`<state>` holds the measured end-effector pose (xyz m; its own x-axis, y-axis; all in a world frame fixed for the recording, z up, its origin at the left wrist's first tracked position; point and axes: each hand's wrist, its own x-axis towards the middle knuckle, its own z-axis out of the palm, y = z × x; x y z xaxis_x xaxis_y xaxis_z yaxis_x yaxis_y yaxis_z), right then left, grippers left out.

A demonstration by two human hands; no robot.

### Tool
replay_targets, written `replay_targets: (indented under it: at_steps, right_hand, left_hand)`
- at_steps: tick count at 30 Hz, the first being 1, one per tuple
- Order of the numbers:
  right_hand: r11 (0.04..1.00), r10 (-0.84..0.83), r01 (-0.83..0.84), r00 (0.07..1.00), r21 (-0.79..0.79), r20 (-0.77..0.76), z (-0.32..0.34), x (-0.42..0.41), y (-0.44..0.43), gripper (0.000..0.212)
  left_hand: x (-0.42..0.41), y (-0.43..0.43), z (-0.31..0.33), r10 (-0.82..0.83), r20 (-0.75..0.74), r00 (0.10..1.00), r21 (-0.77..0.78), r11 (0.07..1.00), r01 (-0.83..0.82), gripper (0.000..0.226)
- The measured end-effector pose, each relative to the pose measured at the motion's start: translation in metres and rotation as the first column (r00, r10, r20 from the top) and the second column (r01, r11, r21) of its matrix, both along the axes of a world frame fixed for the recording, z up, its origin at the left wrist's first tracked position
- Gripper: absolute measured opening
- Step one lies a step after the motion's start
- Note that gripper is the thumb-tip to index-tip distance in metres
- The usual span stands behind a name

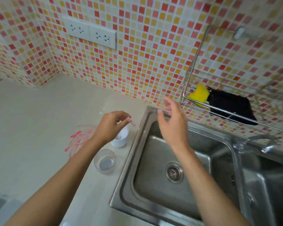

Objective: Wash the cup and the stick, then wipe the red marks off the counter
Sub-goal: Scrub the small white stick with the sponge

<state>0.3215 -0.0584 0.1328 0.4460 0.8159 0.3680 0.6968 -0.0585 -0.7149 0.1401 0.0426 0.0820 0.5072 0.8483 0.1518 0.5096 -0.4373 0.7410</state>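
A small white cup (120,139) stands on the pale counter (39,128) beside the sink's left rim. My left hand (109,126) hovers just above it, its fingertips pinching a thin stick (131,121) with a red-stained tip. Red scribbled marks (79,139) lie on the counter left of the cup, partly hidden by my left forearm. My right hand (171,123) is raised over the back left corner of the steel sink (153,176), fingers spread and holding nothing.
A clear glass (104,161) with a little water stands on the counter in front of the white cup. A wire rack (219,110) on the tiled wall holds a yellow sponge (198,94) and a black cloth (232,106). The faucet (255,142) is at right.
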Motion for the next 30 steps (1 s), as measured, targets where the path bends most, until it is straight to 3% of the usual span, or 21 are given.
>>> replay_targets:
  at_steps: [3,5,8,12,15,18,20,23,25,27,30]
  right_hand:
    - [0.964,-0.177,0.161,0.982,0.212,0.058,0.040,0.045,-0.001,0.033]
    - [0.946,-0.261,0.234,0.960,0.224,0.099,0.052,0.075,0.006,0.032]
    - [0.948,-0.313,0.318,0.939,-0.020,0.141,0.053,0.114,0.025,0.039]
    - [0.850,-0.282,0.329,0.944,-0.412,0.171,0.047,0.145,0.055,0.050]
    - [0.813,-0.287,0.357,0.933,-0.460,0.216,0.040,0.149,0.067,0.031]
    - [0.840,-0.284,0.346,0.937,-0.417,0.206,0.038,0.152,0.065,0.029]
    - [0.894,-0.264,0.289,0.957,-0.342,0.117,0.046,0.150,0.055,0.029]
    - [0.971,-0.237,0.232,0.967,-0.063,-0.096,0.061,0.138,0.034,0.027]
    - [0.962,-0.191,0.219,0.966,0.163,-0.172,0.065,0.119,0.011,0.031]
    - [0.937,-0.155,0.180,0.982,0.299,-0.104,0.059,0.096,-0.020,0.034]
    - [0.948,-0.098,0.077,0.994,0.308,0.051,0.021,0.064,-0.060,0.034]
  left_hand:
    - [0.022,-0.007,0.001,-0.012,0.072,0.997,-0.093,0.995,0.019,0.018]
    - [0.038,-0.010,0.001,-0.018,0.103,0.994,-0.129,0.991,0.031,0.017]
    - [0.060,-0.014,0.001,-0.007,0.129,0.992,-0.177,0.984,0.030,0.015]
    - [0.079,-0.017,-0.004,0.048,0.157,0.987,-0.244,0.970,-0.008,0.014]
    - [0.089,-0.018,-0.008,0.076,0.196,0.978,-0.307,0.952,-0.012,0.013]
    - [0.100,-0.027,-0.012,0.156,0.300,0.941,-0.432,0.902,-0.012,0.012]
    - [0.106,-0.035,-0.018,0.218,0.345,0.913,-0.507,0.862,-0.014,0.013]
    - [0.114,-0.048,-0.031,0.284,0.385,0.878,-0.585,0.811,-0.006,0.015]
    - [0.120,-0.054,-0.038,0.302,0.392,0.869,-0.614,0.789,0.002,0.015]
    - [0.124,-0.056,-0.044,0.276,0.379,0.883,-0.617,0.787,0.018,0.016]
    - [0.128,-0.058,-0.050,0.242,0.375,0.895,-0.612,0.790,0.043,0.010]
